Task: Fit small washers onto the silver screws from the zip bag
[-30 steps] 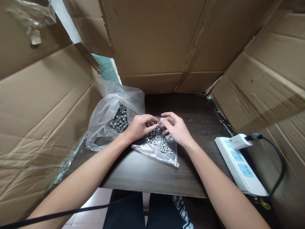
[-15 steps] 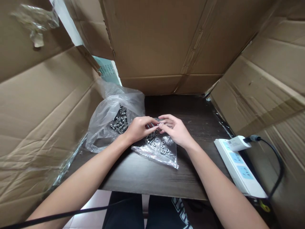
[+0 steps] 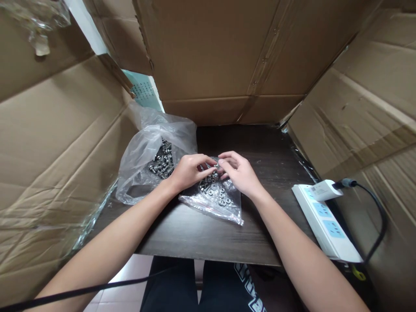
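My left hand and my right hand meet fingertip to fingertip over a small clear bag that lies flat on the dark table with several nuts and washers on it. Both hands pinch a small metal part between them; it is too small to name. A larger crumpled clear bag with several metal bolts in it sits just left of my left hand.
Cardboard walls stand close on the left, at the back and on the right. A white power strip with a plugged-in adapter and black cable lies at the table's right edge. A black cord crosses my left forearm.
The fingers of both hands have shifted slightly at the pinch point above the small bag. The bags have stayed in place; the view has moved a little.
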Tool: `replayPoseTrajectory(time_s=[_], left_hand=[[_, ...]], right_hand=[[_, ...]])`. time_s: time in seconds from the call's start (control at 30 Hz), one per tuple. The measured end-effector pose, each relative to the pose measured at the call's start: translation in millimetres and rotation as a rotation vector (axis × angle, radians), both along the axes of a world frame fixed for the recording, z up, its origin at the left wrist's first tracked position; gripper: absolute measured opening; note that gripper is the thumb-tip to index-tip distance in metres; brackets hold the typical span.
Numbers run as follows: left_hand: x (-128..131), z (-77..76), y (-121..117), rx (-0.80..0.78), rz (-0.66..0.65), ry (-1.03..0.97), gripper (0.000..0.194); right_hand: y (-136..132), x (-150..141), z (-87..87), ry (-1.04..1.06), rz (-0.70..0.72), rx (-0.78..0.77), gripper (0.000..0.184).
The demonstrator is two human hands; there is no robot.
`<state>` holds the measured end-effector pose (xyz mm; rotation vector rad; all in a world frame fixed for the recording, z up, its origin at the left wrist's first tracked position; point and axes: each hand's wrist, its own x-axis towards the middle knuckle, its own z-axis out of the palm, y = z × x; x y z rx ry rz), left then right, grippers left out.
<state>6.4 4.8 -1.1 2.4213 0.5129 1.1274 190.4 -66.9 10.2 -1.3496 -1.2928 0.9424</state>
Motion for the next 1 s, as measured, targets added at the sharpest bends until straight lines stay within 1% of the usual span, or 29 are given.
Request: replayPoseTrajectory(time_s=[0.1, 0.17, 0.27, 0.47, 0.83, 0.93, 1.0], left_hand=[[0, -0.4, 0, 0.01, -0.003, -0.003, 0.011], [0, -1.8, 1, 0.01, -0.003, -0.001, 0.012], [0, -4.4, 0, -0.004, 0.007, 0.012, 0.011], [-2, -5.9, -4, -0.054, 0.023, 0.021, 0.009], [-5, -6.0, -9, -0.08, 0.029, 0.024, 0.008], [-5, -6.4, -9, -0.085, 0.027, 0.028, 0.007], [-5, -6.1, -9, -0.085, 0.032, 0.03, 0.007]], right_hand=[[0, -1, 2.0, 0.113, 0.114, 0.019, 0.04], [0, -1, 3.1, 0.114, 0.135, 0.02, 0.036], [-1, -2, 2.0, 0.093, 0.115, 0.012, 0.029], [-2, -5, -4.8, 0.097, 0.085, 0.001, 0.023], [-2, -8, -9.9, 0.067, 0.09, -0.006, 0.025], [3, -6, -7.4, -0.004, 0.097, 0.005, 0.022], [1, -3, 0.5, -0.114, 0.089, 0.051, 0.02]])
